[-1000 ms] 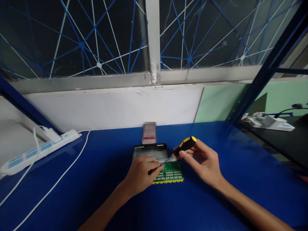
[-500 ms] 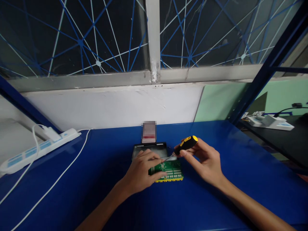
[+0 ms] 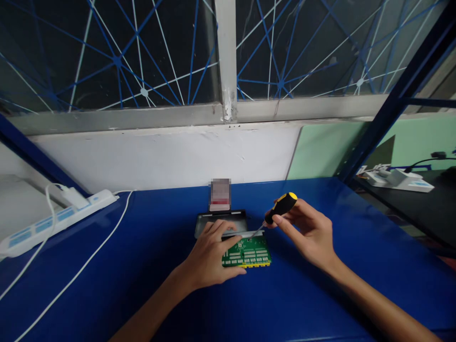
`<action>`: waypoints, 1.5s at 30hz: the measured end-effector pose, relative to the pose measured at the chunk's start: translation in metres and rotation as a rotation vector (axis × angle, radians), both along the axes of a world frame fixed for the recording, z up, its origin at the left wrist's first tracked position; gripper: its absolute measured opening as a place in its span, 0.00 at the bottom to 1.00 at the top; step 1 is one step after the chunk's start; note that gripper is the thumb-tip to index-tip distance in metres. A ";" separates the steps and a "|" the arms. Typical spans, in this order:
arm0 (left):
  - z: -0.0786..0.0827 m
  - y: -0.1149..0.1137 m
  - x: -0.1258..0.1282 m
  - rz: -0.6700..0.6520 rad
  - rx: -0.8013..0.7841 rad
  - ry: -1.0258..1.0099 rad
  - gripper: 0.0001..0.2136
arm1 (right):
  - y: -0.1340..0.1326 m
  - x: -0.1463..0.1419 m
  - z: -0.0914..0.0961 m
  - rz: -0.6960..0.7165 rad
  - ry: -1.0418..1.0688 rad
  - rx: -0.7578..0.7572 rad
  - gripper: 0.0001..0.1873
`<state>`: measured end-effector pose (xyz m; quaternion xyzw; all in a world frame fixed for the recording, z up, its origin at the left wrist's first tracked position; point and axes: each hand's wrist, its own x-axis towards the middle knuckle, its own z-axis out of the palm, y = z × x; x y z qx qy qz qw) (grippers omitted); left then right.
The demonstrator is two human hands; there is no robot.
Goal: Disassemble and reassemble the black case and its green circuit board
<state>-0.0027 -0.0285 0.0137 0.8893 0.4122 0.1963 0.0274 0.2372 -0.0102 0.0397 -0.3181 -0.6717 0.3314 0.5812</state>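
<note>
My right hand (image 3: 309, 227) holds a black-and-yellow screwdriver (image 3: 282, 207) at a slant, its thin shaft pointing down and left. The tip reaches the back part of a green circuit board (image 3: 254, 251), close to my left index finger; whether it sits in a screw cannot be made out. My left hand (image 3: 210, 254) grips the board's left side, thumb along the yellow-edged front and fingers across the back. A grey metal strip (image 3: 259, 233) runs along the board's far edge. Just behind lies a dark shallow tray-like case (image 3: 235, 220), partly hidden by my left fingers.
A pixelated upright card-like object (image 3: 220, 194) stands behind the case near the wall. On the left, a white power strip (image 3: 64, 221) and its white cable (image 3: 96, 254) lie on the blue table (image 3: 320, 304). Blue frame posts rise at both sides, and another power strip (image 3: 399, 179) is at the right.
My right hand and the screwdriver have shifted slightly up and right. My left thumb has moved from the board's face down to its front edge, leaving more of the board showing.
</note>
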 end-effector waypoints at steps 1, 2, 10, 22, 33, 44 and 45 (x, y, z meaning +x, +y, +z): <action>-0.001 0.000 0.000 0.002 -0.002 -0.014 0.27 | 0.000 0.000 0.000 -0.003 -0.002 0.002 0.10; -0.001 0.001 0.001 0.006 -0.006 -0.027 0.26 | 0.000 0.000 0.000 -0.005 -0.002 0.005 0.10; -0.002 0.002 0.000 0.007 -0.024 -0.032 0.27 | -0.001 -0.002 0.000 0.004 -0.030 -0.002 0.10; 0.000 0.003 -0.002 -0.018 -0.044 -0.017 0.30 | -0.008 -0.013 -0.005 0.039 -0.224 0.117 0.09; 0.002 0.003 -0.003 -0.016 -0.078 -0.002 0.30 | -0.008 -0.017 -0.007 0.046 -0.245 0.225 0.09; -0.004 0.005 -0.003 -0.034 -0.073 -0.029 0.26 | -0.005 -0.017 0.005 0.040 -0.441 0.437 0.29; -0.004 0.005 -0.003 -0.032 -0.069 -0.035 0.26 | -0.004 -0.017 0.008 0.059 -0.471 0.469 0.28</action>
